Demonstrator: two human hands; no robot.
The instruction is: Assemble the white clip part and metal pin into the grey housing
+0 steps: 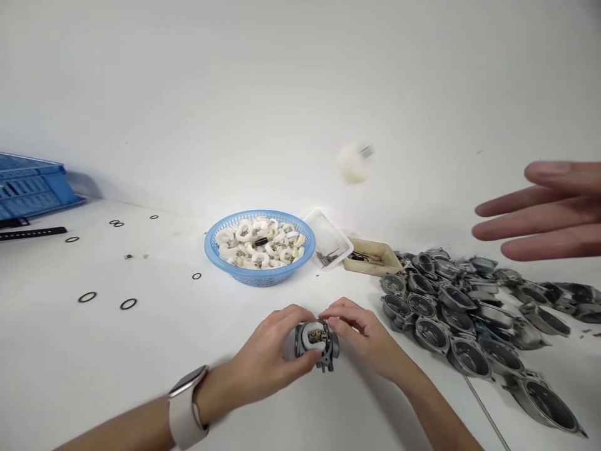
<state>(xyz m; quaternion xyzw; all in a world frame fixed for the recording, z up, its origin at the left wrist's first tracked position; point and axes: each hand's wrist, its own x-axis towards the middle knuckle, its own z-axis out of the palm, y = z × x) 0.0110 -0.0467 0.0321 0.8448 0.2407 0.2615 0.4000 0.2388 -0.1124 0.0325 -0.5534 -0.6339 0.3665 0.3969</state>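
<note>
Near the front of the table my left hand (277, 354), with a watch on the wrist, is wrapped round a grey metal carburetor body (332, 347). A white ring-shaped float (307, 336) sits in its upward-facing side, with small brass parts inside the ring. My left thumb lies along the near edge of the float. From the right, my right hand (359, 329) has its fingers closed together at the far right edge of the carburetor. Whatever lies between those fingertips is too small or hidden to make out.
Behind stands a blue basket (216, 254) of white floats, beside a white tray (345, 245) and a beige tray (370, 266) with thin metal pieces. Grey metal bowls (429, 332) are heaped right. Another person's hand (549, 213) reaches in; a blurred float (352, 164) is mid-air. Black rings (128, 304) lie left.
</note>
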